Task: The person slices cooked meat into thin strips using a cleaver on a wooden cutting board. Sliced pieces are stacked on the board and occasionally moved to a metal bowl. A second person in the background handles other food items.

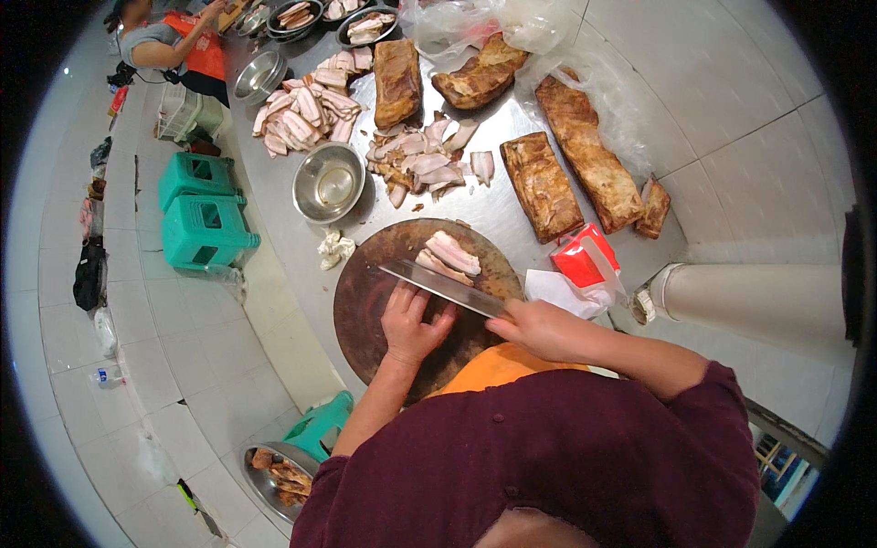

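My right hand [531, 330] grips the handle of a cleaver [445, 286], its blade lying across above a round wooden chopping board [370, 308]. Just below the blade, my left hand [413, 322] is on the board with its fingers partly spread; whether it presses on something under the blade I cannot tell. Slices of pork belly [453, 253] lie on the board beyond the blade. Behind the board is a loose heap of thin meat trimmings [428, 161], with a steel bowl [329, 183] to its left.
Browned pork slabs [541, 186] lie on the steel table [274, 185], near a red packet [584, 257] and plastic bags [610, 103]. A pile of sliced pork [305, 113] and filled bowls [370, 26] stand farther back. Green stools [205, 229] are at left; another person [171, 51] is at upper left.
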The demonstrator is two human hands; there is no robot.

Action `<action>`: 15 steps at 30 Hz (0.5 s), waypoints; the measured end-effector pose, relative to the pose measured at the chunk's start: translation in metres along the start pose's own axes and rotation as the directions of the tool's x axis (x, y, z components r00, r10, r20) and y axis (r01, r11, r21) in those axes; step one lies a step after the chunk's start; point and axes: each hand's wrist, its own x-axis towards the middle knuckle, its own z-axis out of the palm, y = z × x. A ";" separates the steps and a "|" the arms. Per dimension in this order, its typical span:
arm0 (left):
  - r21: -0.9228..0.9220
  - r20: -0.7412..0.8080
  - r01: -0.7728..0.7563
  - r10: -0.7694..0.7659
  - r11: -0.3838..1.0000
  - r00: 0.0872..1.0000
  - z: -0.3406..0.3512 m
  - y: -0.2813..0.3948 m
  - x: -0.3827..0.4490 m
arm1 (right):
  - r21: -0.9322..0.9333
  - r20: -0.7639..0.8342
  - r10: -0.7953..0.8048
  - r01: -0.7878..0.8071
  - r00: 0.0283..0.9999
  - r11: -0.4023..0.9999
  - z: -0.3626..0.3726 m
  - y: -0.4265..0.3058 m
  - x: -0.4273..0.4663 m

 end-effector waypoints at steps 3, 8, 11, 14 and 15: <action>0.002 0.027 0.004 -0.004 1.000 1.000 0.002 -0.004 -0.004 | -0.007 0.010 0.107 -0.107 0.994 0.994 -0.003 0.011 -0.021; -0.002 0.016 -0.019 0.019 1.000 1.000 0.006 -0.005 -0.005 | -0.057 -0.069 -0.074 0.070 0.995 0.996 0.013 0.007 0.032; 0.045 -0.022 -0.030 0.031 0.999 0.999 0.008 -0.015 -0.005 | 0.024 -0.106 -0.226 0.230 0.968 0.973 0.020 0.000 0.069; 0.087 -0.018 -0.049 0.051 0.995 0.999 0.003 -0.019 -0.002 | -0.029 -0.133 -0.250 0.248 0.959 0.968 0.023 -0.001 0.081; 0.102 -0.019 -0.045 0.047 0.994 0.999 0.001 -0.020 -0.004 | -0.026 -0.124 -0.219 0.218 0.968 0.976 0.023 -0.004 0.075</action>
